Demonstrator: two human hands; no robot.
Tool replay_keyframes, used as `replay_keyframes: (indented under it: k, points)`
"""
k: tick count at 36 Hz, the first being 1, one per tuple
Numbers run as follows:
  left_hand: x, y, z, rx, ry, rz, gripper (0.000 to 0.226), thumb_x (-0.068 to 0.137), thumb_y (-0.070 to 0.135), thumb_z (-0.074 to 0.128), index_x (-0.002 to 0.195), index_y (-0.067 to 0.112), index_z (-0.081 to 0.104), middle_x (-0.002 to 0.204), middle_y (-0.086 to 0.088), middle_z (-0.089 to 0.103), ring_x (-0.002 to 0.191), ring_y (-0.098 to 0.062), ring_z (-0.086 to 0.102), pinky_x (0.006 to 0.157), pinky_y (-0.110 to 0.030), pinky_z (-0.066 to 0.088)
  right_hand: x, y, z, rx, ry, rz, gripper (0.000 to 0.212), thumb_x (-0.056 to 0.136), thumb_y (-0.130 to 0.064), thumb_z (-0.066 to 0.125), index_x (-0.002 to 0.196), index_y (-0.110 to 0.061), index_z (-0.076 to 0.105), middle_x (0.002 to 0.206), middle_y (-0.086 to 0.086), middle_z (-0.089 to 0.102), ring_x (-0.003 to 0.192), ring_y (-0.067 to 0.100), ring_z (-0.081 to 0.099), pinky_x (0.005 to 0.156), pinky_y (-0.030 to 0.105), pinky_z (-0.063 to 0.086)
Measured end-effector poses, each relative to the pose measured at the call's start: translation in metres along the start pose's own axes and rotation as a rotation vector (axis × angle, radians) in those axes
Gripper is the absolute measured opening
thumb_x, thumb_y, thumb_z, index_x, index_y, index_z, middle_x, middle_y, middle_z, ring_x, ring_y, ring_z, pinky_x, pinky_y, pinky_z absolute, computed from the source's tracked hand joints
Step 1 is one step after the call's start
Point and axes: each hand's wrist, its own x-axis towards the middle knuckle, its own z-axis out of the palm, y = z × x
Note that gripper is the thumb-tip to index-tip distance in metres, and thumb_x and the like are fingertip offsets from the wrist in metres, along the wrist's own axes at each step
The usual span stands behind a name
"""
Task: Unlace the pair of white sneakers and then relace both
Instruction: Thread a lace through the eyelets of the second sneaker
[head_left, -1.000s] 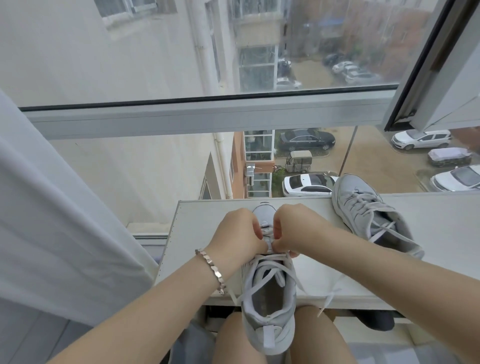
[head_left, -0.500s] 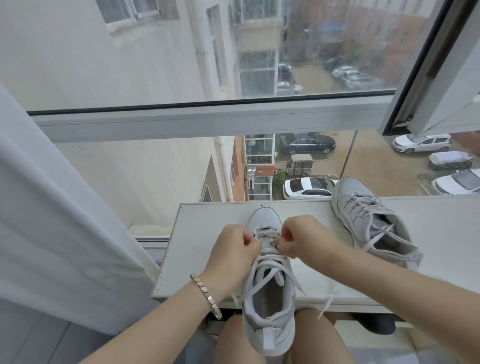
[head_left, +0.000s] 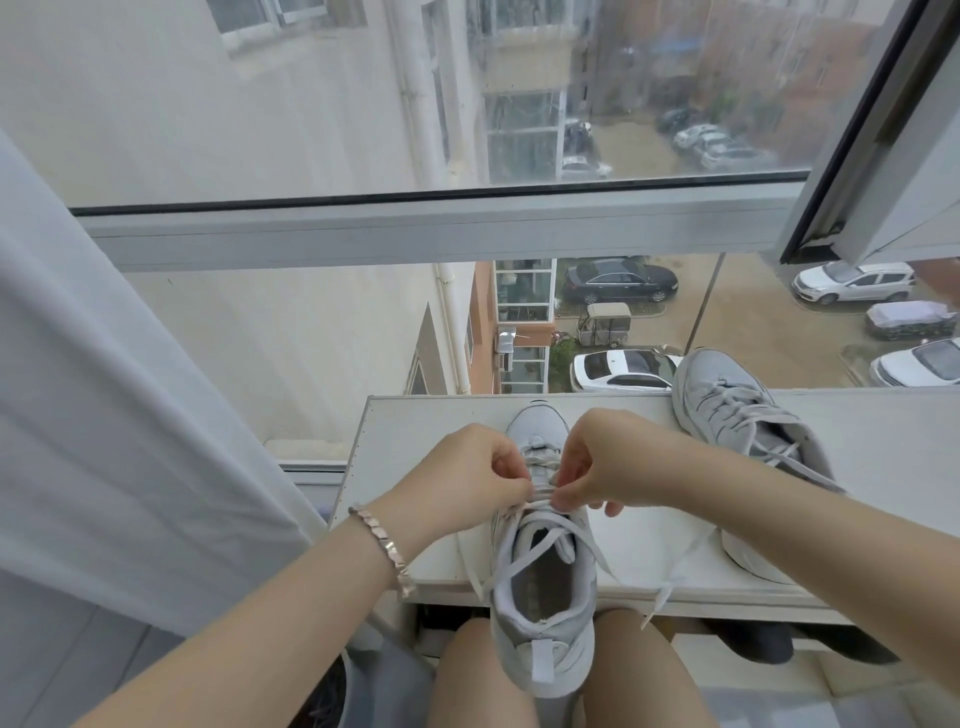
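OK, both hands are on the near sneaker (head_left: 540, 613). Left hand (head_left: 462, 480): fingers (head_left: 511, 486) curled, pinching the lace (head_left: 540, 492) at a middle row. Right hand (head_left: 618, 467): fingers curled too, pinching the same lace row from the opposite side. The two sets of fingertips sit just apart, with the lace row between them over the tongue.

The sneaker's toe is beyond the fingers on the white desk (head_left: 415, 431). Its heel is nearer than the fingers, overhanging the desk edge between the person's legs. Upper rows below the fingers are slack, and a loose lace end (head_left: 670, 577) trails over the desk edge to the right of the fingers.

Second sneaker (head_left: 743, 431): right of the right-hand fingers, on the desk, laced, partly hidden by the right forearm, not touched by the fingers. Bracelet (head_left: 384, 540) on the left wrist. Curtain (head_left: 130, 415) is well left of the fingers.
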Motion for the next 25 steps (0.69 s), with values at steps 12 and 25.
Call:
replay_keyframes:
  k: [12,25]
  points:
    - [-0.006,0.0,0.016,0.04,0.093,0.084,0.017,0.09,0.016,0.052,0.073,0.018,0.053,0.067,0.004,0.054,0.058,-0.009,0.049,0.052,-0.016,0.038,0.004,-0.006,0.005,-0.181,0.021,-0.001,0.016,0.087,-0.022,0.061,0.088,-0.008,0.069,0.072,0.004,0.071,0.047,0.005,0.051,0.055,0.018,0.048]
    - [-0.008,-0.012,0.027,-0.12,0.352,0.057,0.022,0.09,0.017,0.054,0.071,0.028,0.048,0.081,0.004,0.057,0.071,-0.004,0.052,0.06,-0.006,0.039,0.002,0.022,0.025,0.213,0.319,-0.056,0.022,0.089,-0.016,0.058,0.067,-0.019,0.056,0.062,-0.005,0.061,0.049,0.005,0.056,0.048,0.013,0.048]
